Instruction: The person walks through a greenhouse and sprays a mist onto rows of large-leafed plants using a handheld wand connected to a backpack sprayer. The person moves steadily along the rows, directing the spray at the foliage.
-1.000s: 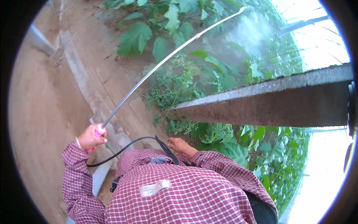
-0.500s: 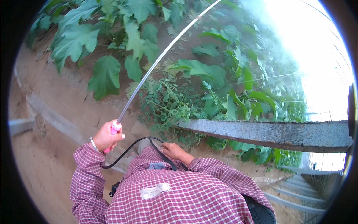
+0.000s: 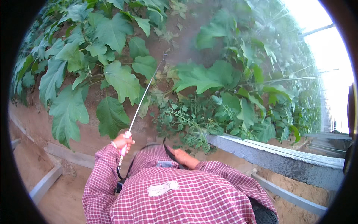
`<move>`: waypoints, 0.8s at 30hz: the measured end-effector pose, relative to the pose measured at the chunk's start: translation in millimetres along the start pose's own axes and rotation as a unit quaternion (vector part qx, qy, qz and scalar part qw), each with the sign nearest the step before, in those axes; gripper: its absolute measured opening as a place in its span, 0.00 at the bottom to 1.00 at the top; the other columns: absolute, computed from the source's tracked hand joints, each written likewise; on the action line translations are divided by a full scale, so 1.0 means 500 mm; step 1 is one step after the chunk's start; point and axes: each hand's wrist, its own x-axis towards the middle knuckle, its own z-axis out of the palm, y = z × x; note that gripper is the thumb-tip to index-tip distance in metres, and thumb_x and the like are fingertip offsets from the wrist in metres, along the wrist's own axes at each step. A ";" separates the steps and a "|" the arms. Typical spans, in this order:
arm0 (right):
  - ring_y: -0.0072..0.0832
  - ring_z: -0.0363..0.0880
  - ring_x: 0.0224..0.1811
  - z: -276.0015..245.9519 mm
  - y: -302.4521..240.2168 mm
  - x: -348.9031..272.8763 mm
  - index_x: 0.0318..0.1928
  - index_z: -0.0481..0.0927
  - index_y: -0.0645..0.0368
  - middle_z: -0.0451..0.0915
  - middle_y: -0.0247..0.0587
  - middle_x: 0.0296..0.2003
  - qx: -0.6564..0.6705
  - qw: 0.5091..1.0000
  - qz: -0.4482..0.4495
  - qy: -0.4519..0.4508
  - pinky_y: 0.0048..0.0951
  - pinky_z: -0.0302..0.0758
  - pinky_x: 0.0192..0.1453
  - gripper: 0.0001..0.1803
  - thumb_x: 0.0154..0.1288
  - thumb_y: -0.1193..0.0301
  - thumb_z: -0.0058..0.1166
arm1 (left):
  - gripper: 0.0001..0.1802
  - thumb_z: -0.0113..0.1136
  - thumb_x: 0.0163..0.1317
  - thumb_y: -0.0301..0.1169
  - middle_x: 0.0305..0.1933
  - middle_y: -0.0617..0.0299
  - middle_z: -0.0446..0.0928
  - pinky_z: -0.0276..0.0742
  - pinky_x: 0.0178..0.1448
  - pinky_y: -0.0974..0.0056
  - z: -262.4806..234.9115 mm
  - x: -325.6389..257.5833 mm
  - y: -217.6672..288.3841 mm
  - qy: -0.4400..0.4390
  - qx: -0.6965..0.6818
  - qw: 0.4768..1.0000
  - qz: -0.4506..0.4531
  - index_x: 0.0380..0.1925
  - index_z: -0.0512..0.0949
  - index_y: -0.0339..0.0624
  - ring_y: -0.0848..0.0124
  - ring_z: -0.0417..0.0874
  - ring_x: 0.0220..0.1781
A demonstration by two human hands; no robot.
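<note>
My left hand (image 3: 124, 142) is wrapped round the pink handle of a spray wand (image 3: 138, 107). The thin metal tube slants up and away to the right. Its small nozzle (image 3: 165, 56) sits among the plants, and a pale mist drifts to the right of it. A dark hose (image 3: 119, 171) hangs from the lower end of the handle. At my waist, my right hand (image 3: 185, 159) is closed against a black strap (image 3: 168, 151), its fingers partly hidden. Broad-leaved green plants (image 3: 121, 80) rise in front of both hands.
A grey rough-topped beam (image 3: 276, 154) crosses at right, close to my right arm. Lower bars (image 3: 46, 183) slope over the sandy ground at left, with another bar (image 3: 291, 196) at lower right. Small-leaved plants (image 3: 186, 119) grow low in the middle. Thin strings run through the foliage.
The wand has swung lower, and its nozzle now shows. My left hand has moved right and slightly down in view. The hose loop has dropped. My right hand stays by the strap.
</note>
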 end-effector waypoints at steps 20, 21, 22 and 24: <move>0.53 0.78 0.40 -0.191 -0.180 0.178 0.48 0.75 0.59 0.78 0.61 0.36 0.114 0.972 0.026 0.206 0.46 0.74 0.41 0.14 0.62 0.73 0.46 | 0.10 0.59 0.57 0.25 0.15 0.70 0.67 0.62 0.12 0.75 0.078 -0.096 0.659 -0.043 0.149 0.905 0.396 0.30 0.65 0.43 0.80 0.67 0.09; 0.53 0.78 0.39 -0.185 -0.191 0.169 0.47 0.76 0.58 0.78 0.61 0.35 0.173 0.962 0.022 0.210 0.46 0.74 0.41 0.14 0.62 0.72 0.46 | 0.11 0.59 0.57 0.25 0.16 0.70 0.67 0.62 0.12 0.75 0.079 -0.103 0.664 -0.049 0.152 0.901 0.402 0.30 0.65 0.43 0.80 0.67 0.09; 0.53 0.78 0.38 -0.190 -0.208 0.161 0.47 0.76 0.58 0.78 0.60 0.35 0.227 0.950 0.015 0.212 0.46 0.75 0.41 0.13 0.62 0.71 0.47 | 0.11 0.60 0.57 0.26 0.16 0.70 0.68 0.62 0.12 0.75 0.080 -0.104 0.665 -0.033 0.167 0.907 0.384 0.29 0.65 0.43 0.80 0.67 0.09; 0.53 0.78 0.36 -0.192 -0.206 0.154 0.44 0.78 0.56 0.78 0.59 0.33 0.210 0.950 0.005 0.233 0.46 0.75 0.39 0.12 0.62 0.69 0.48 | 0.11 0.61 0.56 0.26 0.16 0.70 0.68 0.62 0.11 0.73 0.104 -0.107 0.681 0.003 0.177 0.918 0.354 0.28 0.66 0.45 0.79 0.68 0.09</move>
